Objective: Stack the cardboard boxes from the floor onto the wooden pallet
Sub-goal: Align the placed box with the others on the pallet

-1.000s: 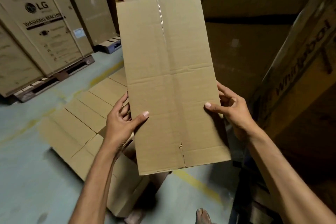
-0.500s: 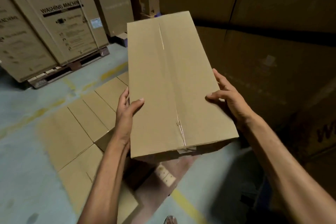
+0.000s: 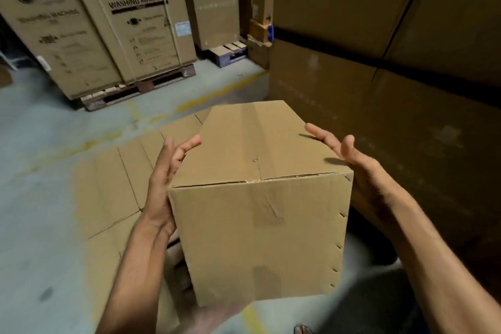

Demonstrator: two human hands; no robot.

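Head view: your left hand (image 3: 165, 179) and right hand (image 3: 352, 160) have straight fingers and press flat on opposite sides of the cardboard box (image 3: 257, 211), likely squeezing it to carry it chest-high above the flattened cardboard (image 3: 108, 184) on the floor (image 3: 40, 211). Your palms and the box's underside are hidden. The one wooden pallet (image 3: 141, 87) in sight lies well apart under the LG cartons (image 3: 141, 22), and I cannot tell if it's your target.

We see a dim warehouse aisle with a grey concrete floor (image 3: 40, 198) crossed by a worn yellow line (image 3: 217, 95). LG washing machine cartons (image 3: 135, 35) stand on a loaded wooden pallet (image 3: 141, 89) at rear left; a blue pallet (image 3: 230, 55) lies farther back; tall plain cartons (image 3: 406, 62) wall the right side.
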